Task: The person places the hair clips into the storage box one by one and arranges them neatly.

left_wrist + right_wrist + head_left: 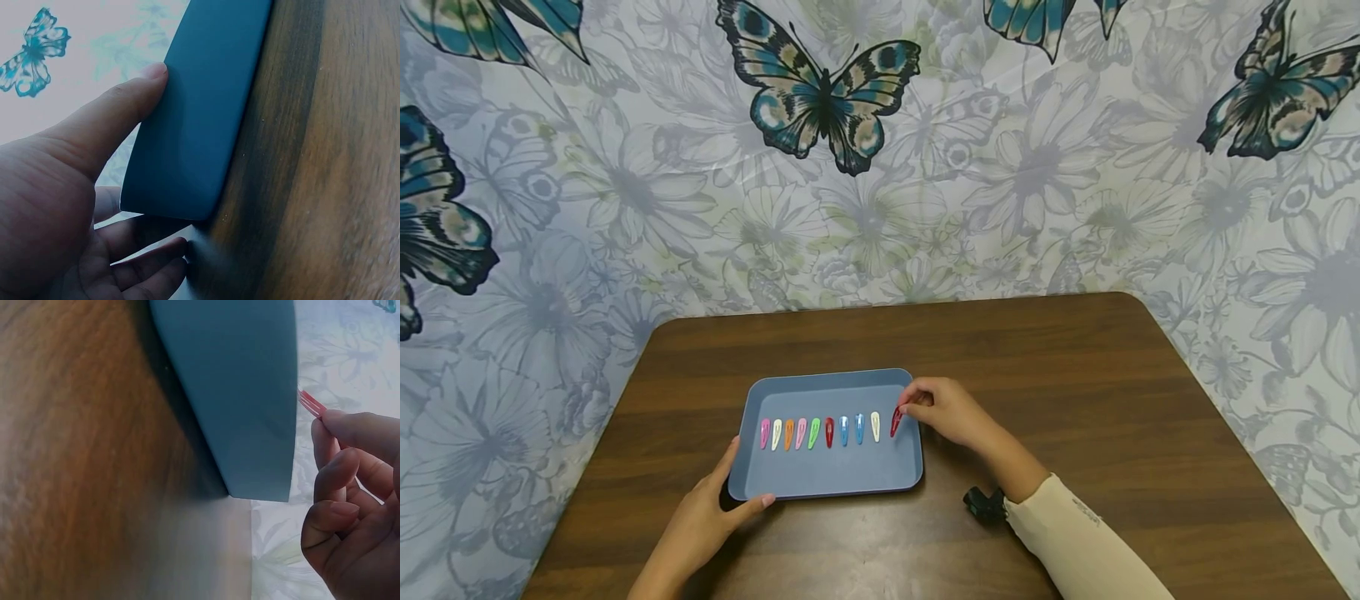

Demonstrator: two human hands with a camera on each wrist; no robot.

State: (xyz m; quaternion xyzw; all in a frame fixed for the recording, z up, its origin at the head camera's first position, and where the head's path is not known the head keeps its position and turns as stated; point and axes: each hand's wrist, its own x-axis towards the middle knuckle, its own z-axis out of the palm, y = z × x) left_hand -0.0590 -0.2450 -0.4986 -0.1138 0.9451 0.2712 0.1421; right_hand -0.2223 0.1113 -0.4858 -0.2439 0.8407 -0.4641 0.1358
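Note:
A blue-grey tray (827, 477) lies on the table. Along its middle runs a row of several snap hair clips: a red hair clip (829, 432), a green hair clip (814, 433), a cream hair clip (876, 427) at the right end and other colours. My right hand (943, 408), above the tray's right side, pinches another red hair clip (310, 404) between thumb and finger, just right of the cream one. My left hand (703, 508) grips the tray's near left corner, thumb (134, 94) against the front wall and fingers round the left side.
The brown wooden table (1037, 350) extends on every side of the tray. Behind it hangs a cloth (880, 225) printed with flowers and butterflies. A small black device (983, 505) sits at the right wrist, beside a cream sleeve (1075, 533).

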